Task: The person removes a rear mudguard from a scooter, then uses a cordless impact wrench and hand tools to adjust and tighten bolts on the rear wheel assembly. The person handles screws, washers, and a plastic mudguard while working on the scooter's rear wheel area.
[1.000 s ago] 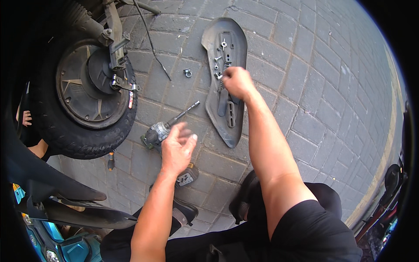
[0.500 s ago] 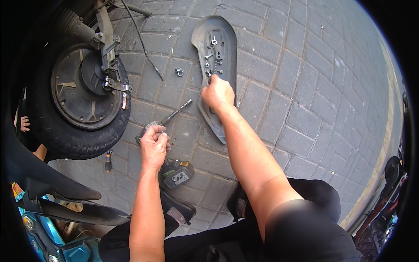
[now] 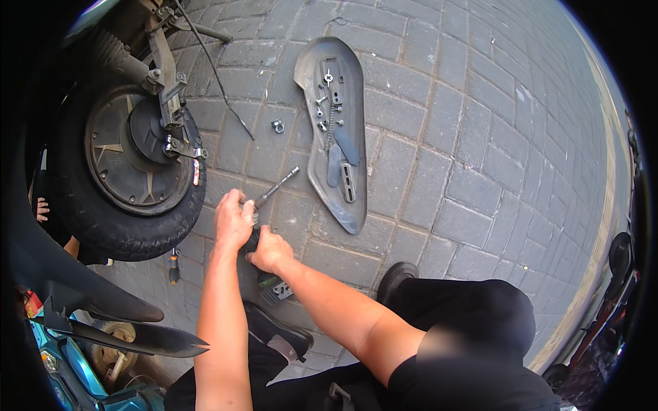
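Note:
My left hand (image 3: 233, 216) is closed at the front of a cordless power driver (image 3: 253, 236), whose long socket extension (image 3: 277, 185) points up and right; whether its fingertips also pinch something small is unclear. My right hand (image 3: 273, 250) is wrapped round the driver's handle, with its battery (image 3: 274, 293) below. To the right lies an elongated grey plastic panel (image 3: 356, 218) holding small bolts, nuts, a spring and flat pieces. A small metal clamp (image 3: 277, 125) and a thin black cable (image 3: 221, 85) lie between that panel and the wheel (image 3: 130, 219).
A vehicle's strut and axle (image 3: 171, 99) overhang the paving at upper left. Another person's hand (image 3: 41, 209) shows beside the tyre. A screwdriver (image 3: 175, 267) lies below the wheel, teal bodywork (image 3: 79, 370) is at lower left, and dark objects (image 3: 620, 274) line the right edge.
My right hand has left the plastic panel and moved down-left onto the driver's handle. My left hand has shifted slightly up-left and closed on the driver's front.

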A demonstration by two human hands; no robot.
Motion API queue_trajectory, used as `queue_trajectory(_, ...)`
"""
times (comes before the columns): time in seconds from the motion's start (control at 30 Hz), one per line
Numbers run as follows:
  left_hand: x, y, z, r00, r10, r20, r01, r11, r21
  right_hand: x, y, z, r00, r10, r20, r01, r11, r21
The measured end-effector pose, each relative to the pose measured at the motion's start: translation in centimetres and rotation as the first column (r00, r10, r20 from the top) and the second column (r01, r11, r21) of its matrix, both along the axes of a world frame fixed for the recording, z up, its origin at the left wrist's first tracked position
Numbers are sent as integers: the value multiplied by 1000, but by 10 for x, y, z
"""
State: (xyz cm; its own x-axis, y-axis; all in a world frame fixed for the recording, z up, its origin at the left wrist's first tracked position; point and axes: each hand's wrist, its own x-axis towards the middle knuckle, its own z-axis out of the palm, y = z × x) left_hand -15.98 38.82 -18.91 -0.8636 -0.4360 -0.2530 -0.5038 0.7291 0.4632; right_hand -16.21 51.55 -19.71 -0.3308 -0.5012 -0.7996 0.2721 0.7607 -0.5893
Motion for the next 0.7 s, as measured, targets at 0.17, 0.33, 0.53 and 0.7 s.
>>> queue_trajectory(0.17, -43, 21, -6, 896, -175, 409, 134, 983, 126, 17, -10, -9, 999, -40, 33, 40, 999, -10)
queue_trajectory(0.33, -40, 23, 7, 852, -268, 450, 240, 963, 119, 20, 9, 4, 999, 43, 23, -43, 999, 5)
queue_trajectory(0.53, -5, 2, 18, 966, -34, 256, -5, 989, 149, 8, 43, 35, 919, 364, -154, -374, 927, -40)
queue_trajectory(0.7, 5, -22, 27, 972, 108, 208, -176, 923, 343, -15, 53, 58, 753, 512, -414, -578, 815, -43)
